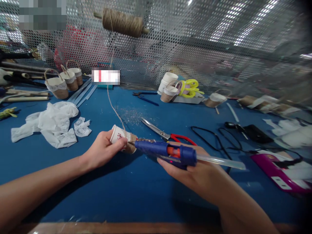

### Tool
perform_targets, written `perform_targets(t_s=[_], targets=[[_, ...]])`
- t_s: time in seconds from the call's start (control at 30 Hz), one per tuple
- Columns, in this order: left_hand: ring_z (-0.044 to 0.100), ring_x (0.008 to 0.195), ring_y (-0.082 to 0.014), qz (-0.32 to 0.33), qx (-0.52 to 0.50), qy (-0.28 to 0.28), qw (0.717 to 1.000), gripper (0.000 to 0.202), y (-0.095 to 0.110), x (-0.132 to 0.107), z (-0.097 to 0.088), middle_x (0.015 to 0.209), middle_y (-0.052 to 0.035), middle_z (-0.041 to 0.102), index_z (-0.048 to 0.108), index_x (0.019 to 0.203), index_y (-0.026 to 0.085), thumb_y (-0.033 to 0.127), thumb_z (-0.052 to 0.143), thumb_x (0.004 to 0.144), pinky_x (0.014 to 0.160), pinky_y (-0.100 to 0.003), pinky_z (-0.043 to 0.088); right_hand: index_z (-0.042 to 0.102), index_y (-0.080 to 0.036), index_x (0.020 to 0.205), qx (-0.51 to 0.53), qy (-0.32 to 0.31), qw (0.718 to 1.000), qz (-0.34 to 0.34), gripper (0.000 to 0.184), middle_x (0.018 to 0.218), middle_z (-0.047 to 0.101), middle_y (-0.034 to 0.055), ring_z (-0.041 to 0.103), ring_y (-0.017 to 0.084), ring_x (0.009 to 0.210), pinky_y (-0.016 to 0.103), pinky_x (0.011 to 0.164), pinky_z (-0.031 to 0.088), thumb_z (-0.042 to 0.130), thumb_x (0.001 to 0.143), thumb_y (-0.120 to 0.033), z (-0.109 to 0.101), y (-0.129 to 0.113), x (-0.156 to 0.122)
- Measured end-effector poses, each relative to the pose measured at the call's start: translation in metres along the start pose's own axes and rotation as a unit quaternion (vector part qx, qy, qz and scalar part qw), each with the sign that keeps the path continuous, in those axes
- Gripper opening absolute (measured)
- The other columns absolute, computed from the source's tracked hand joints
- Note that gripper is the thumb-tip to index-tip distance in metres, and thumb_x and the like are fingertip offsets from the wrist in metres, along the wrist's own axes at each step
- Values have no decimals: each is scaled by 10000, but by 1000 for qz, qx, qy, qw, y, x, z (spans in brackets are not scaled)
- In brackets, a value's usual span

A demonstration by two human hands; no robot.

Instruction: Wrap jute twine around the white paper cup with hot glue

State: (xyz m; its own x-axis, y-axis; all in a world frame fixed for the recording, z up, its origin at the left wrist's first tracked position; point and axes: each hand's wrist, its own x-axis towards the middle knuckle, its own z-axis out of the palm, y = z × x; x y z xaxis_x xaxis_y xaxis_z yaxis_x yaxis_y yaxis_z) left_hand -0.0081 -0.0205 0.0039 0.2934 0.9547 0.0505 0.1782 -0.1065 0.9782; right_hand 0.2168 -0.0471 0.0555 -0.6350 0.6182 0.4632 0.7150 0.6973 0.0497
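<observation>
My left hand (103,148) is closed around a paper cup (116,135) lying on its side, white with reddish print and partly wrapped in brown twine. A strand of twine (109,97) runs from the cup up to a spool (123,22) on a stick. In my right hand (190,172) is a blue hot glue gun (156,149) with a clear glue stick (221,161) poking out of its back. Its nozzle meets the cup beside my left thumb; whether they touch I cannot tell. Just behind the gun lie red-handled scissors (158,130).
White lace (53,122) lies at left, below several small twine-wrapped cups with handles (57,87). Pliers (146,97), stacked white cups (168,81) and yellow ribbon (191,87) sit farther back. A black cord (209,138) and a magenta power strip (278,170) are at right.
</observation>
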Motion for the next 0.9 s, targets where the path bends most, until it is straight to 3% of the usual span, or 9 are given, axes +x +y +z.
perform_targets(t_s=[0.13, 0.37, 0.63, 0.9], targets=[[625, 691, -126, 5, -4, -8, 1000, 258, 0, 0, -1, 818, -47, 706, 666, 892, 127, 278, 472, 816, 652, -208, 482, 647, -221, 665, 37, -28, 999, 23, 336, 551, 596, 12, 524, 116, 458, 225, 442, 435, 365, 846, -247, -5, -2, 5], [613, 701, -154, 7, 39, 2, 999, 287, 2, -1, -1, 803, -72, 694, 671, 829, 105, 300, 462, 808, 661, -238, 481, 653, -227, 708, 4, 31, 999, -23, 382, 607, 601, 32, 569, 157, 599, 299, 613, 467, 310, 875, -231, 6, 3, -8], [576, 692, -150, 20, 65, 5, 998, 293, 3, -3, -1, 770, -71, 647, 647, 798, 93, 314, 456, 801, 628, -235, 470, 626, -226, 706, 73, 4, 994, 81, 334, 580, 574, 24, 535, 143, 529, 267, 530, 462, 349, 860, -334, 6, 0, -3], [600, 714, -155, 7, 51, -2, 999, 275, 3, -2, -1, 793, -72, 663, 650, 846, 104, 303, 464, 806, 676, -259, 487, 586, -205, 663, 164, -58, 977, 122, 271, 537, 553, -4, 496, 111, 463, 225, 453, 432, 392, 815, -318, -4, -4, 8]])
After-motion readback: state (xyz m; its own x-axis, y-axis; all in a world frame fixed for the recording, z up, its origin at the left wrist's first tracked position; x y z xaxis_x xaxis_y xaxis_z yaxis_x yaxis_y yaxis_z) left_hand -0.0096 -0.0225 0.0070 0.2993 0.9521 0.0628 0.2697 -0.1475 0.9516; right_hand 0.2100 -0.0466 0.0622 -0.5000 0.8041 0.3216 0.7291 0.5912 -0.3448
